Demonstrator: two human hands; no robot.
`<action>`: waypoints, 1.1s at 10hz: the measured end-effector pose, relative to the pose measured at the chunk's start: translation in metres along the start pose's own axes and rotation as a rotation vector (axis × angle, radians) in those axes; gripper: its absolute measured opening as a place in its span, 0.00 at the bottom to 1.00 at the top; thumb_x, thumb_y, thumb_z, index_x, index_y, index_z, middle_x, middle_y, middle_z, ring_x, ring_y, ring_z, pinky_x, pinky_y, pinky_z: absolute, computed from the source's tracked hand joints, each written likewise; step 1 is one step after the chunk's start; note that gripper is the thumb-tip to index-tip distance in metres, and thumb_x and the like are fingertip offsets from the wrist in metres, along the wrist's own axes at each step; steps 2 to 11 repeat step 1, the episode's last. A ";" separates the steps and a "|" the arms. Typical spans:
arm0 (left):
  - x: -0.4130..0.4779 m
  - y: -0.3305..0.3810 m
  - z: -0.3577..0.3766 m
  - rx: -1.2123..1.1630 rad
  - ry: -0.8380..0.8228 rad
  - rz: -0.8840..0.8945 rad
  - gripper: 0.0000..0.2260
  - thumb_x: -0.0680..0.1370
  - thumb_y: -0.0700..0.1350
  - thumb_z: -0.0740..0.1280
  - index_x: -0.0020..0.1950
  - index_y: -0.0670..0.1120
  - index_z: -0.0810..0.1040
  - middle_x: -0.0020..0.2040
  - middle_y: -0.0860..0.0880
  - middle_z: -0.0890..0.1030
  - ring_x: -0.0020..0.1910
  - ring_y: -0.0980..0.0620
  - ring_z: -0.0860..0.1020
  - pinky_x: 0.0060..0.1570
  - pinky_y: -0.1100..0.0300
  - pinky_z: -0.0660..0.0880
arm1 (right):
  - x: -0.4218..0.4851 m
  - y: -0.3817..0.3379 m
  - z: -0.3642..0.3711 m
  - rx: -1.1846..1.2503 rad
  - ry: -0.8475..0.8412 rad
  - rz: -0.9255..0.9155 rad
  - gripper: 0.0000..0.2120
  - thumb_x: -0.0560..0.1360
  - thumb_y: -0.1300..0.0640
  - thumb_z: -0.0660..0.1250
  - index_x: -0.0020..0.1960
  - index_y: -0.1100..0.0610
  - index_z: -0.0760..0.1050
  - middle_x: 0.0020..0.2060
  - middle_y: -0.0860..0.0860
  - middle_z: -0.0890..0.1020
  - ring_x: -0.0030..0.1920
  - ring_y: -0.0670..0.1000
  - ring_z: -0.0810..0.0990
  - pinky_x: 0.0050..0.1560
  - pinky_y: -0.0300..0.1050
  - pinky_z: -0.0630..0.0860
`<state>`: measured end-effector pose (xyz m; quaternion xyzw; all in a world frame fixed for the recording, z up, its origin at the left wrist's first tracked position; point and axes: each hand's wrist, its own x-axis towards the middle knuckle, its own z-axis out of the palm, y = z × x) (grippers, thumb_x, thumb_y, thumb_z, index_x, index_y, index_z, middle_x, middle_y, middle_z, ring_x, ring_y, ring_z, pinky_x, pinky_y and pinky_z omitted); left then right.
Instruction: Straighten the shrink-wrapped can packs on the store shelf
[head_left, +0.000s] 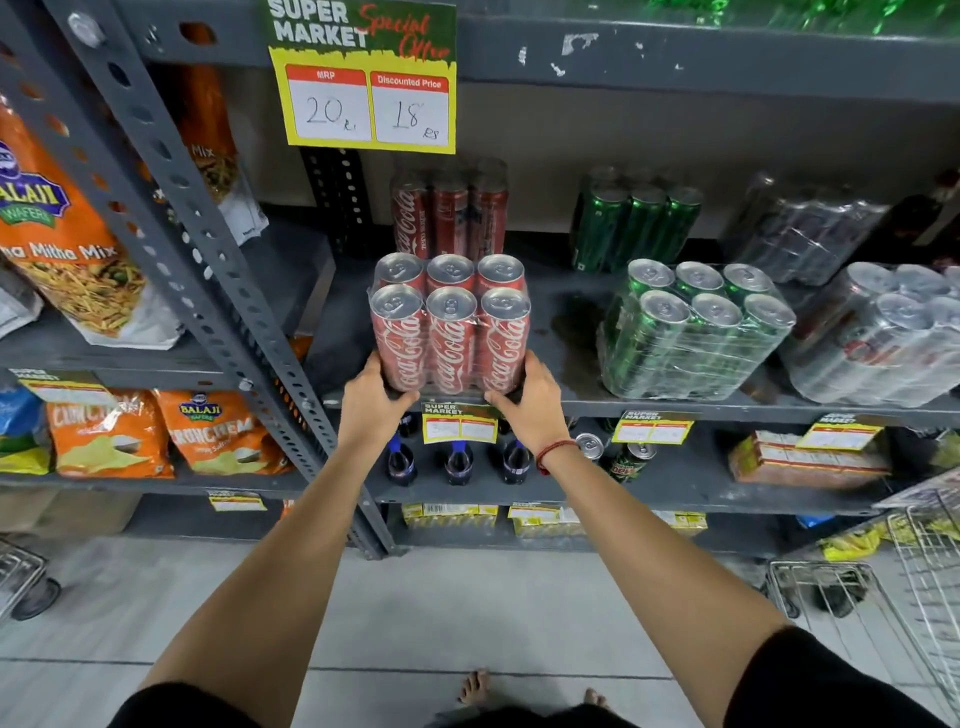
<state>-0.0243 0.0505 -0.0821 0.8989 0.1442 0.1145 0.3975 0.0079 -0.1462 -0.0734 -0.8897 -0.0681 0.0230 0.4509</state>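
A shrink-wrapped pack of red cola cans (450, 325) stands upright at the front edge of the grey shelf (571, 402), facing squarely forward. My left hand (371, 400) grips its lower left corner and my right hand (530, 402) grips its lower right corner. A second red pack (450, 210) stands behind it. To the right, a green can pack (691, 332) sits turned at an angle, with another green pack (631, 221) behind it. Further right, a silver can pack (883, 343) lies skewed, and a dark pack (800, 234) sits behind it.
A yellow price sign (363, 78) hangs from the shelf above. A perforated upright post (208, 260) stands left of the red pack, with snack bags (62, 228) beyond it. Bottles (457, 460) fill the shelf below. A wire trolley (914, 561) stands at the lower right. A wet patch (571, 322) marks the shelf.
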 end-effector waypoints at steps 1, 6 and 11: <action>-0.002 0.018 -0.006 0.295 0.014 -0.114 0.14 0.74 0.46 0.68 0.53 0.37 0.74 0.50 0.36 0.80 0.49 0.35 0.78 0.39 0.53 0.69 | -0.002 -0.014 -0.019 -0.086 0.126 -0.056 0.24 0.74 0.58 0.69 0.67 0.64 0.68 0.60 0.63 0.75 0.64 0.61 0.71 0.62 0.47 0.66; -0.002 0.018 -0.006 0.295 0.014 -0.114 0.14 0.74 0.46 0.68 0.53 0.37 0.74 0.50 0.36 0.80 0.49 0.35 0.78 0.39 0.53 0.69 | -0.002 -0.014 -0.019 -0.086 0.126 -0.056 0.24 0.74 0.58 0.69 0.67 0.64 0.68 0.60 0.63 0.75 0.64 0.61 0.71 0.62 0.47 0.66; -0.002 0.018 -0.006 0.295 0.014 -0.114 0.14 0.74 0.46 0.68 0.53 0.37 0.74 0.50 0.36 0.80 0.49 0.35 0.78 0.39 0.53 0.69 | -0.002 -0.014 -0.019 -0.086 0.126 -0.056 0.24 0.74 0.58 0.69 0.67 0.64 0.68 0.60 0.63 0.75 0.64 0.61 0.71 0.62 0.47 0.66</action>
